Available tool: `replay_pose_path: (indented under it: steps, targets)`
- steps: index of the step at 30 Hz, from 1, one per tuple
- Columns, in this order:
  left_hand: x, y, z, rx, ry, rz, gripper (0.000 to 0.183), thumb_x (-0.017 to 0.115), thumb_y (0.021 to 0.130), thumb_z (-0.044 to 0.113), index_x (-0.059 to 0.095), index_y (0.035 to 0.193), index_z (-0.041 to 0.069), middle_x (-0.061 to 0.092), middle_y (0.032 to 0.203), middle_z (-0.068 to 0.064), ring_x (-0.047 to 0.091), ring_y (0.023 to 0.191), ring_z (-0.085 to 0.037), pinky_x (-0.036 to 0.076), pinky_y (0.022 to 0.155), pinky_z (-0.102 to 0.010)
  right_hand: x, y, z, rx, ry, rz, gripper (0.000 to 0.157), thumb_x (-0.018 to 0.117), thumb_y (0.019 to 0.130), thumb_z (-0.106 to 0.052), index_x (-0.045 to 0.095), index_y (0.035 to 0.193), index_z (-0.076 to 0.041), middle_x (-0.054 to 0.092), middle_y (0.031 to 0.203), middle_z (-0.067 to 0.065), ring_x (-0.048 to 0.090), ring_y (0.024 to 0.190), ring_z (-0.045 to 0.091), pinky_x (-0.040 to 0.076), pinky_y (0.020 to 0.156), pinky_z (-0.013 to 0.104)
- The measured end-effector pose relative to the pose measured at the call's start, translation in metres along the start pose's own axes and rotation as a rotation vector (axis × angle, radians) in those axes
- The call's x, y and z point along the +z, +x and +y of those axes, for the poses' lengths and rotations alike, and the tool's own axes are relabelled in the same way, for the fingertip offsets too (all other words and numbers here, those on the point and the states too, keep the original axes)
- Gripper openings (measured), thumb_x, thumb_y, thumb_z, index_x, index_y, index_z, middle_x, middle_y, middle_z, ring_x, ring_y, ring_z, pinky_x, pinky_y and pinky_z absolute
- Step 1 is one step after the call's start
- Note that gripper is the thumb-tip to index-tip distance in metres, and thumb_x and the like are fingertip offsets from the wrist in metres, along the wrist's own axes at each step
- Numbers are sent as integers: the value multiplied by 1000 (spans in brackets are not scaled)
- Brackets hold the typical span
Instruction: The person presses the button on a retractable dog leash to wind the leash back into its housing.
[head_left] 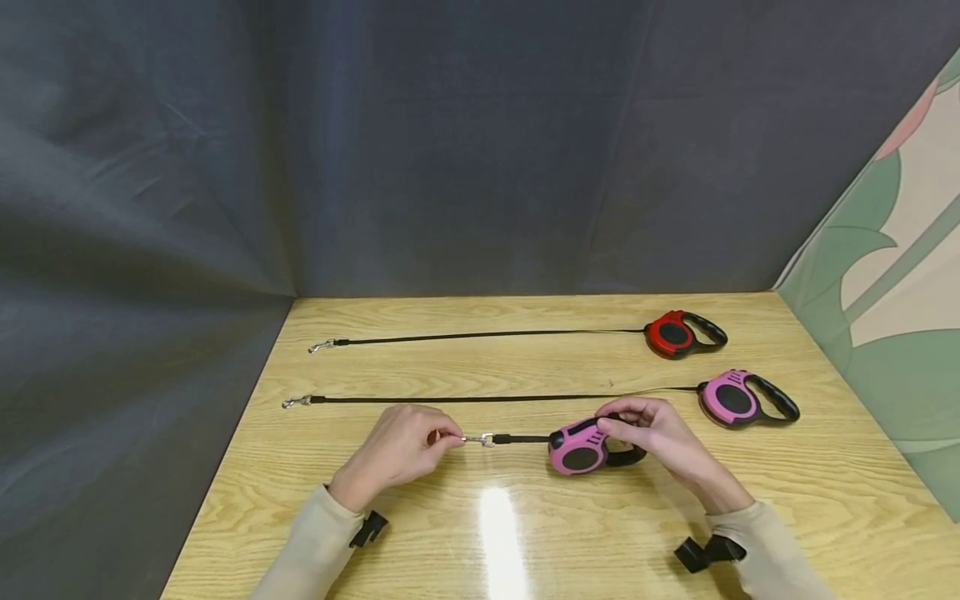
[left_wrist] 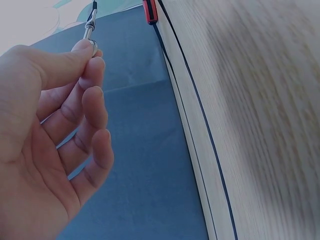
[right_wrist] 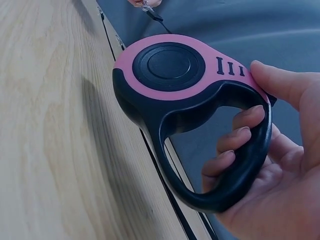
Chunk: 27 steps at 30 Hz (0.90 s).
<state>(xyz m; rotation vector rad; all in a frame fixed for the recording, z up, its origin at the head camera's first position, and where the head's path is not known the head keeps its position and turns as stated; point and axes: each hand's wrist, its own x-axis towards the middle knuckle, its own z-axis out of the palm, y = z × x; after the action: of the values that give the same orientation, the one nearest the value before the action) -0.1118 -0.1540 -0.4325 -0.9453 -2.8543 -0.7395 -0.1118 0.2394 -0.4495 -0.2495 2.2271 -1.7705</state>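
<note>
In the head view my right hand (head_left: 648,429) grips a pink and black retractable dog leash (head_left: 577,450). The right wrist view shows fingers curled through its black loop handle (right_wrist: 245,170), with the thumb on the pink casing. My left hand (head_left: 408,446) pinches the end of the leash's silver snap hook (head_left: 477,439) between thumb and forefinger. The hook's tip is hidden by those fingertips; the other fingers are loosely bent in the left wrist view. A short length of black strap (head_left: 521,438) runs straight between hook and casing, held above the table.
Behind, a second pink leash (head_left: 731,398) lies with its strap (head_left: 480,399) drawn out leftward to a hook (head_left: 297,402). Farther back lies a red leash (head_left: 671,335), its strap also extended to a hook (head_left: 322,345). The wooden table (head_left: 420,550) meets a dark curtain (head_left: 480,167).
</note>
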Motion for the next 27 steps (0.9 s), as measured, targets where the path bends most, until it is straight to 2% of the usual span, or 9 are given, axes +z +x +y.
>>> replay_pose_path:
  steps: [13,27]
  targets:
    - [6,4,3,42,-4,-22,8,79,98,27,85,96,23,78,83,12,53,64,8,43,59,-15,9,5,-2,-15,21,-37,24,73,101,-12,73,117,6,75,92,-12,68,84,11,55,74,27]
    - [14,7,5,60,-12,-42,9,78,99,28,85,97,23,78,84,12,45,58,9,39,55,-15,14,6,-1,-29,20,-51,28,73,100,-11,70,118,10,76,92,-12,68,85,9,54,75,26]
